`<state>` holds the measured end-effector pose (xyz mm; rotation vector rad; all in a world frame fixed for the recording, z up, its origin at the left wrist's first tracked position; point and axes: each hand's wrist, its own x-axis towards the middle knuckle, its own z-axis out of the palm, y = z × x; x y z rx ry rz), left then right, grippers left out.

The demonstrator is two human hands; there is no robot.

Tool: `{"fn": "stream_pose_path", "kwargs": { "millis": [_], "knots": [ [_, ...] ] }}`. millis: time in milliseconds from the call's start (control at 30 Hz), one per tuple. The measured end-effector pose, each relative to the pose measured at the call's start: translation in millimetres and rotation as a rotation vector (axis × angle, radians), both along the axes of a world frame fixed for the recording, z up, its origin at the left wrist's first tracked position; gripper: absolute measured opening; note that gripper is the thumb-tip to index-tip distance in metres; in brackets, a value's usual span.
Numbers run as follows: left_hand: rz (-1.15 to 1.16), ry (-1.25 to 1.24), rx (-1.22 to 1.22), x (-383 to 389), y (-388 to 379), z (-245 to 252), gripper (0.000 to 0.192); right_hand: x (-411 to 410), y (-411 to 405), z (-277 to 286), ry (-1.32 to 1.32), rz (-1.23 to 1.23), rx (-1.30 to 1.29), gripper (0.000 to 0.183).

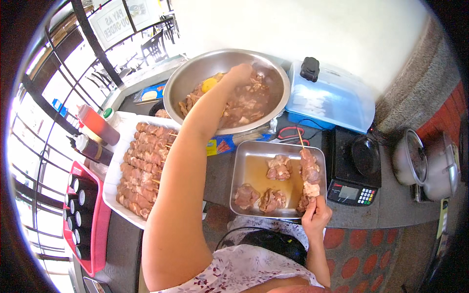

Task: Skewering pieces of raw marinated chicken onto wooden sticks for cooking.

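My left hand (242, 74) reaches into a large steel bowl (176, 91) of raw marinated meat (245, 104). Its fingers are partly hidden among the meat pieces, so what they hold does not show. A yellow round thing (209, 85) lies on the meat near my forearm. In my right hand (317, 215) is the lower part of a skewer of raw meat (310, 170). Its bare wooden tip (300, 137) points away from me, past the rim of a square steel tray (234, 183). Several clumps of meat (272, 200) sit in brownish liquid in that tray.
Left of my forearm, a white foam tray (113, 190) bears rows of meat skewers (146, 164). Beyond it stand sauce bottles (97, 122) and a pink basket (97, 219). A digital scale (351, 172), red-handled scissors (289, 132) and a blue lidded box (329, 99) are to the right.
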<state>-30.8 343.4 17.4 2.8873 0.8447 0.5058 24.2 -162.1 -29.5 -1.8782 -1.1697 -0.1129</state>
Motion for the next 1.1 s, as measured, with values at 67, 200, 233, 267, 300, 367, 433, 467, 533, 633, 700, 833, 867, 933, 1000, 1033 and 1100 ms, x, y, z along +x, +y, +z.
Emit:
{"fn": "stream_pose_path", "kwargs": {
  "millis": [67, 200, 233, 267, 300, 367, 433, 467, 533, 633, 700, 833, 867, 933, 1000, 1033, 1100],
  "knots": [
    [-0.006, 0.071, -0.023, 8.1, -3.0, 4.2, 0.02, -1.0, 0.4, 3.5, -0.023, -0.007, 0.026, 0.024],
    [-0.03, -0.348, -0.599, -13.8, 12.0, 19.4, 0.024, -5.8, -4.0, 6.4, 0.0, 0.012, 0.039, 0.023],
    [-0.025, -0.467, -0.856, -19.0, 9.9, 24.2, 0.029, -6.2, -5.4, 4.8, -0.01, 0.011, 0.039, 0.023],
    [0.03, -0.449, -0.865, -19.1, 15.9, 24.1, 0.031, -6.6, -7.9, 3.2, -0.006, 0.007, 0.038, 0.023],
    [0.026, -0.445, -0.867, -18.0, 14.6, 27.3, 0.031, -4.4, -9.1, 1.8, -0.01, 0.003, 0.021, 0.022],
    [0.064, -0.498, -1.182, -13.3, 11.3, 28.8, 0.03, -2.6, -10.2, -1.7, -0.009, -0.012, -0.006, 0.021],
    [-0.014, -0.541, -1.145, -61.1, 55.4, 14.2, 0.031, -9.3, -2.9, 0.7, 0.062, 0.07, 0.103, 0.019],
    [-0.021, -0.501, -1.19, -49.4, 53.3, 12.4, 0.031, -7.6, -0.3, 2.0, 0.062, 0.065, 0.097, 0.018],
    [-0.031, -0.439, -1.263, -7.2, 6.9, 39.1, 0.031, 4.1, -4.6, 3.4, 0.053, -0.019, 0.045, 0.018],
    [-0.044, -0.435, -1.217, -48.4, 42.8, 55.0, 0.03, -1.0, 0.3, 6.0, 0.123, 0.03, 0.03, 0.016],
    [-0.074, -0.49, -1.224, -11.8, 10.0, 46.9, 0.025, 9.5, 3.8, 3.6, 0.167, -0.031, 0.003, 0.014],
    [-0.115, -0.337, -1.157, -42.6, 37.2, 51.1, 0.028, -2.7, 3.1, 10.2, 0.103, 0.048, 0.028, 0.02],
    [-0.103, -0.352, -1.135, -44.0, 38.5, 47.8, 0.028, -4.1, 1.7, 10.6, 0.138, 0.034, 0.046, 0.017],
    [-0.04, -0.422, -1.265, -31.9, 24.4, 52.1, 0.027, -3.0, -2.7, 6.5, 0.14, 0.009, 0.06, 0.017],
    [-0.015, -0.48, -1.322, -6.8, -17.8, 64.0, 0.027, 2.9, -10.7, -1.4, 0.15, -0.005, 0.057, 0.018],
    [0.025, -0.531, -1.392, -2.2, -31.4, 71.5, 0.028, 4.5, -11.6, -2.9, 0.174, -0.016, 0.039, 0.019],
    [0.03, -0.542, -1.495, -36.9, -17.7, 78.7, 0.027, -5.3, -8.3, 8.9, 0.165, 0.011, 0.024, 0.02]
  ]
}}
